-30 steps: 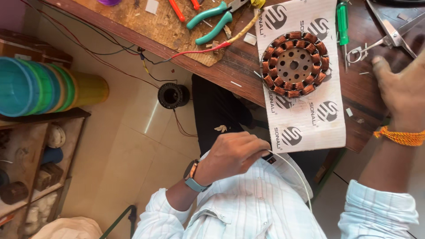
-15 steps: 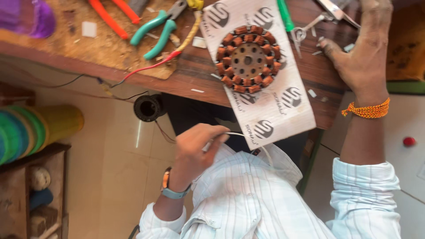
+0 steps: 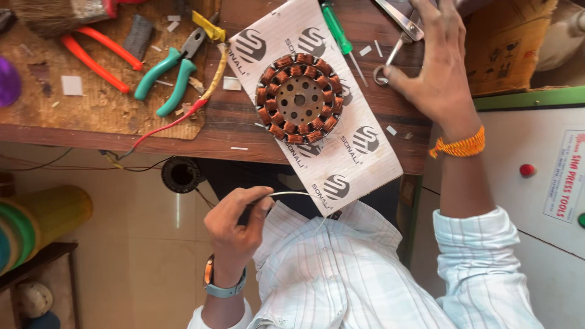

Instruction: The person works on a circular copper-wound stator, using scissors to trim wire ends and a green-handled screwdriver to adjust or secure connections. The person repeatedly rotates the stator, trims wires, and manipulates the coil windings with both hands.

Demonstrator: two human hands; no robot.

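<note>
Fingers [image 3: 256,204] of your left hand [image 3: 234,228] pinch a thin white sleeve [image 3: 292,194], below the copper-wound stator [image 3: 298,99] and off the table [image 3: 231,131] edge. Your right hand [image 3: 436,76], up right of the stator, rests fingers loosely spread on scissors [image 3: 396,33].

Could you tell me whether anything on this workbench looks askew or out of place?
The printed cardboard sheet under the copper-wound stator lies skewed, one corner overhanging the bench edge. Small white scraps lie scattered around the tools.
</note>
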